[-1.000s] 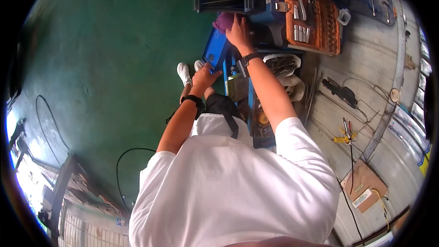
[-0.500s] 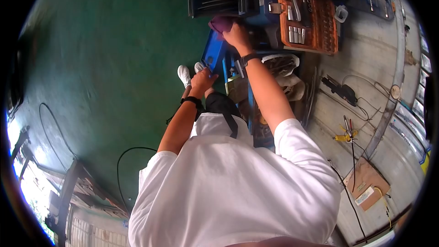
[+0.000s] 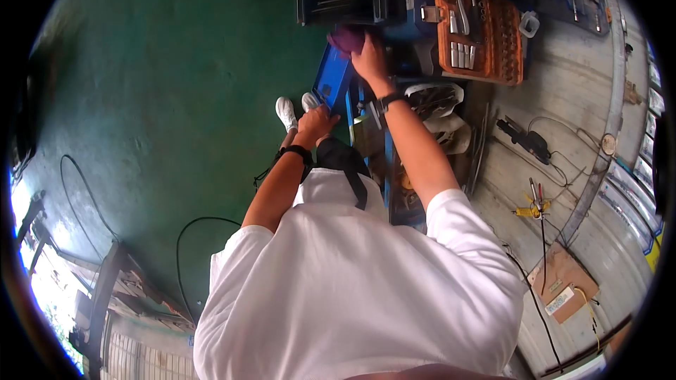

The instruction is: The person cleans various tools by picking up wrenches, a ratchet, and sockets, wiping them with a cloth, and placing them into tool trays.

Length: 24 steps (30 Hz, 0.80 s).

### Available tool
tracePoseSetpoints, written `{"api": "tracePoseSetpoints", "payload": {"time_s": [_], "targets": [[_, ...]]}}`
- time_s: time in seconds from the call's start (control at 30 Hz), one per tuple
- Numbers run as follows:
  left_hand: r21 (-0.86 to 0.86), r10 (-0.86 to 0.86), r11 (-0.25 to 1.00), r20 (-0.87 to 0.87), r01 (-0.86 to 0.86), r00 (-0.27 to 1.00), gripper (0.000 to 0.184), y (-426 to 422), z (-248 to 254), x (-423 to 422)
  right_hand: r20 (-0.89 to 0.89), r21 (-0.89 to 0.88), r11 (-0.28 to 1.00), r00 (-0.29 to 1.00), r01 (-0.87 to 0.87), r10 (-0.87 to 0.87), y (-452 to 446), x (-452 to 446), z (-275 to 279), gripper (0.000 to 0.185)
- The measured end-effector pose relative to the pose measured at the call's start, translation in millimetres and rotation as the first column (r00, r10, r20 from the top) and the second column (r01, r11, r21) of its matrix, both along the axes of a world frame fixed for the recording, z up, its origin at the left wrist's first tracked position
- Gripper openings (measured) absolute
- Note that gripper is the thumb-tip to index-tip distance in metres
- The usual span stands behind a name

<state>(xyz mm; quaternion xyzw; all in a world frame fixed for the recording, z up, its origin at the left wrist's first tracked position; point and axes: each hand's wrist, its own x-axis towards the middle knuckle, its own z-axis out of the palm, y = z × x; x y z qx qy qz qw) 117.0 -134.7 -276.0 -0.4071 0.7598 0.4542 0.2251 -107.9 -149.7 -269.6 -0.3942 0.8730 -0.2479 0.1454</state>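
My right hand (image 3: 370, 60) is closed on a purple cloth (image 3: 346, 40), which lies bunched over the far end of a blue metal panel (image 3: 334, 74). Whether this panel is a drawer or a lid I cannot tell. My left hand (image 3: 317, 124) is wrapped round the panel's near edge, close to my body. Dark bands circle both wrists. Just beyond the cloth stands an open dark drawer (image 3: 343, 5) with tools and other items inside. To the right of my right hand is an open orange socket set case (image 3: 477, 32) holding a ratchet and sockets.
Below the case, a shelf holds a white-rimmed container (image 3: 434, 98) and cluttered items. A pale wall (image 3: 563, 84) on the right carries cables and a yellow-handled tool (image 3: 529, 210). A black cable (image 3: 182, 257) crosses the green floor (image 3: 176, 98) at left.
My right hand and the purple cloth have shifted slightly right. The left hand keeps its hold on the blue panel, and the whole view has moved a little.
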Motion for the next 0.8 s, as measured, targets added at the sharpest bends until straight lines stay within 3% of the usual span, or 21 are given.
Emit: {"api": "tracePoseSetpoints", "payload": {"time_s": [0.13, 0.27, 0.33, 0.37, 0.47, 0.6, 0.7, 0.8], "targets": [[-0.003, -0.05, 0.999, -0.064, 0.05, 0.997, 0.043, 3, -1, 12, -0.034, 0.038, 0.998, 0.998, -0.056, 0.058, -14, -5, -9, 0.071], [-0.033, -0.021, 0.999, -0.015, 0.02, 1.0, 0.036, 4, 12, 13, -0.169, 0.045, 0.999, 0.985, 0.018, -0.01, -14, -2, -19, 0.067], [-0.061, 0.001, 0.998, -0.011, -0.002, 1.0, 0.036, 7, 11, 15, -0.063, 0.095, 0.995, 0.998, 0.025, -0.019, -11, -10, -14, 0.058], [-0.059, 0.002, 0.998, -0.01, -0.003, 1.0, 0.036, 8, 11, 15, -0.054, 0.035, 0.999, 0.999, 0.001, 0.001, -8, -10, -11, 0.05], [-0.046, 0.025, 0.999, 0.006, -0.025, 1.0, 0.038, 9, 12, 15, 0.056, 0.042, 0.995, 0.994, -0.091, 0.089, 8, -6, 0, 0.048], [-0.085, 0.017, 0.996, 0.018, -0.015, 1.0, 0.043, 12, 3, 19, 0.182, -0.069, 0.994, 0.979, -0.086, 0.097, 48, 25, -5, 0.048], [-0.113, 0.004, 0.994, 0.009, -0.003, 1.0, 0.047, 14, -6, 23, 0.311, 0.04, 0.999, 0.95, -0.029, 0.016, 74, 63, 19, 0.05], [-0.081, 0.013, 0.997, 0.025, -0.011, 1.0, 0.048, 13, -4, 23, 0.35, -0.018, 1.0, 0.937, -0.017, 0.022, 100, 89, 16, 0.046]]}}
